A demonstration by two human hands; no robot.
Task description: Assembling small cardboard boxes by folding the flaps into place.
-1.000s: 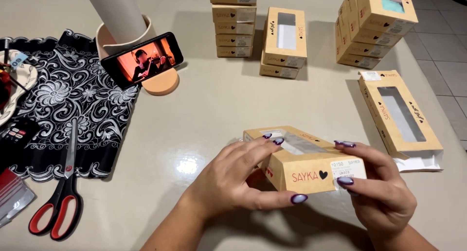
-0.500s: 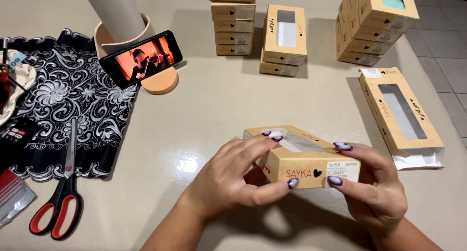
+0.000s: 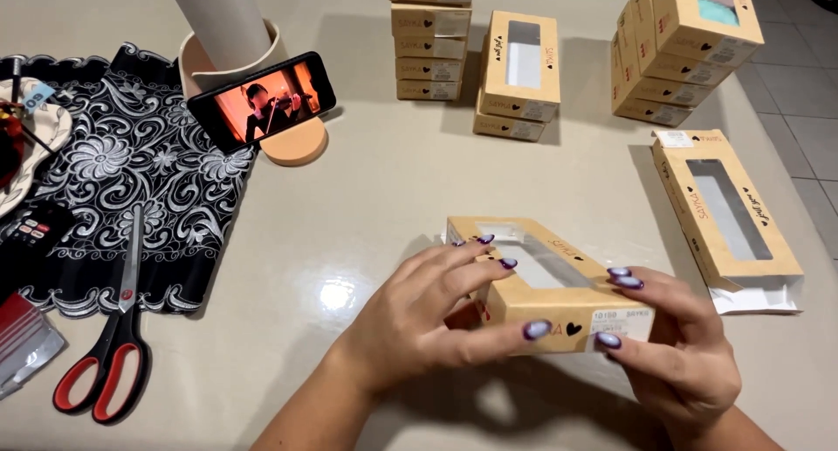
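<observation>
Window box [image 3: 532, 272]: long axis running away from the person; left hand [image 3: 419, 316] and right hand [image 3: 681, 351] clamp its near end.

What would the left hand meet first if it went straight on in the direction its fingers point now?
The left hand already rests on the windowed cardboard box, fingers pointing up and right. Beyond the box, that line probably reaches the flat box lying near the table's right edge, though depth is unclear.

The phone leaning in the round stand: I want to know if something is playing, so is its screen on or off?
On. The phone shows a lit orange picture of a figure. Whether it is playing cannot be told.
</observation>
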